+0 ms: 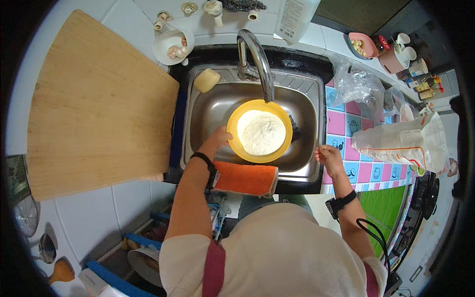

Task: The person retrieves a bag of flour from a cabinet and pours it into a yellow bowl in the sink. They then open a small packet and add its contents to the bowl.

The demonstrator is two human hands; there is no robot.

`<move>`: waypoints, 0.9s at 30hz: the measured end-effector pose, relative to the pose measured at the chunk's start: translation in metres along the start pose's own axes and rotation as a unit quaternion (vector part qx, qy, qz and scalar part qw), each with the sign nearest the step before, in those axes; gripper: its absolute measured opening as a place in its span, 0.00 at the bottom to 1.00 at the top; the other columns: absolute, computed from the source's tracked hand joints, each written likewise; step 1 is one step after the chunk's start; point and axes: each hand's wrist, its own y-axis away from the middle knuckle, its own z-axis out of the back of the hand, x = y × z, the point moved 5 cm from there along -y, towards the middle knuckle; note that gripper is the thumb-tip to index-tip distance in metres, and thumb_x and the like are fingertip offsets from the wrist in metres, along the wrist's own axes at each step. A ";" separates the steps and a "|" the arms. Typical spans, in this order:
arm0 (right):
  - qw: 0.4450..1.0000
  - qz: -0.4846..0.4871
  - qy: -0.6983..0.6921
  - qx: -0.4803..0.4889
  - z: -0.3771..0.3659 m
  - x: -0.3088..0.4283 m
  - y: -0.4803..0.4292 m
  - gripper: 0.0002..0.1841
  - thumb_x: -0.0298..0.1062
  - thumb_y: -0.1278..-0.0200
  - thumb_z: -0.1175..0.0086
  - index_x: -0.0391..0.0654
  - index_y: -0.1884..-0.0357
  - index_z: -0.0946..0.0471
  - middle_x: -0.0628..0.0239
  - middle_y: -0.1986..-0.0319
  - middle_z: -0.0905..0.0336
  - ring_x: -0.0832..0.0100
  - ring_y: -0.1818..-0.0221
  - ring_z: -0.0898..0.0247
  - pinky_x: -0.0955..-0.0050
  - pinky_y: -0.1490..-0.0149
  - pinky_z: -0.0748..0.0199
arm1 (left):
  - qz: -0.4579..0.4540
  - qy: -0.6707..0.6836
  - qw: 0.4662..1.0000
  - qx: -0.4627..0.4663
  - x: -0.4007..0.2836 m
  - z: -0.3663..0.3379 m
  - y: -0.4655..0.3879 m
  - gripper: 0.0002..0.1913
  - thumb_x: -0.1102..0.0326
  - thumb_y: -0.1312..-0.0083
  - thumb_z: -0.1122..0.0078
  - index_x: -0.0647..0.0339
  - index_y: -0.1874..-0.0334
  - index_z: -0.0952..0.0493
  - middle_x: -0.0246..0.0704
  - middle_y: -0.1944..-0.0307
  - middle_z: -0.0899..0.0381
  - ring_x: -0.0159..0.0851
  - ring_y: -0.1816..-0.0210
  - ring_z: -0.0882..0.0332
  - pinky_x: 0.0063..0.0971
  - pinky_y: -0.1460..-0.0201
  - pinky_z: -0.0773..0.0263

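My left hand [219, 137] grips the left rim of a yellow bowl [259, 159] in the stainless steel sink [211, 113]. White powder that looks like flour [261, 133] fills much of the bowl. The spout of a chrome faucet [264, 61] reaches over the bowl's far rim; no water stream is visible. At the sink's right edge is my right hand [329, 159], its fingers curled together with nothing visible in them. An orange cloth [243, 179] lies over the sink's front edge, just below my left hand.
A large wooden board [104, 111] stands left of the sink. A yellowish block [206, 80] sits at the sink's back left corner, near a white bowl of garlic [159, 46]. To the right are a plastic bag [358, 89] and a large white bag [400, 143] on a patterned counter cover [336, 123].
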 end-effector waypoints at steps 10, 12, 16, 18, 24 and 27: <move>0.996 0.073 -0.002 -0.057 0.024 0.023 0.006 0.06 0.30 0.43 0.53 0.38 0.69 0.27 0.66 0.75 0.27 0.79 0.75 0.33 0.82 0.67 0.31 | -0.038 0.090 0.995 -0.010 -0.003 -0.013 -0.008 0.21 0.78 0.51 0.52 0.67 0.51 0.34 0.41 0.59 0.28 0.41 0.62 0.25 0.34 0.64 0.26; 0.995 0.073 -0.017 -0.069 0.031 0.025 0.009 0.05 0.29 0.43 0.53 0.38 0.69 0.27 0.66 0.74 0.27 0.79 0.74 0.32 0.83 0.67 0.31 | -0.047 0.075 0.995 -0.038 0.000 -0.005 -0.010 0.21 0.78 0.51 0.53 0.66 0.52 0.34 0.42 0.59 0.28 0.41 0.62 0.25 0.34 0.64 0.26; 0.993 0.087 -0.016 -0.076 0.051 0.027 0.011 0.05 0.28 0.43 0.53 0.38 0.69 0.27 0.65 0.73 0.26 0.79 0.74 0.32 0.84 0.67 0.31 | -0.018 0.014 0.993 -0.116 0.008 0.010 -0.005 0.20 0.77 0.50 0.52 0.66 0.52 0.34 0.42 0.60 0.27 0.41 0.63 0.24 0.34 0.65 0.25; 0.993 0.098 -0.014 -0.067 0.062 0.027 0.011 0.05 0.28 0.44 0.52 0.38 0.69 0.27 0.65 0.73 0.26 0.79 0.74 0.32 0.83 0.67 0.31 | 0.007 -0.030 0.989 -0.146 0.011 0.013 0.001 0.19 0.76 0.48 0.51 0.66 0.52 0.34 0.42 0.60 0.27 0.41 0.63 0.24 0.34 0.66 0.25; 0.993 0.102 -0.045 -0.041 0.106 0.025 0.019 0.05 0.29 0.44 0.52 0.39 0.69 0.27 0.67 0.75 0.27 0.79 0.76 0.33 0.83 0.69 0.31 | 0.122 -0.113 0.973 -0.162 -0.006 -0.004 0.033 0.14 0.71 0.47 0.48 0.69 0.58 0.29 0.43 0.64 0.26 0.41 0.67 0.24 0.33 0.71 0.25; 0.991 0.110 -0.067 -0.036 0.139 0.022 0.028 0.04 0.28 0.44 0.51 0.40 0.71 0.26 0.68 0.77 0.26 0.80 0.77 0.32 0.83 0.70 0.31 | 0.053 -0.539 0.810 -0.224 -0.070 -0.037 0.053 0.16 0.56 0.48 0.46 0.66 0.73 0.24 0.43 0.77 0.24 0.41 0.66 0.24 0.33 0.68 0.29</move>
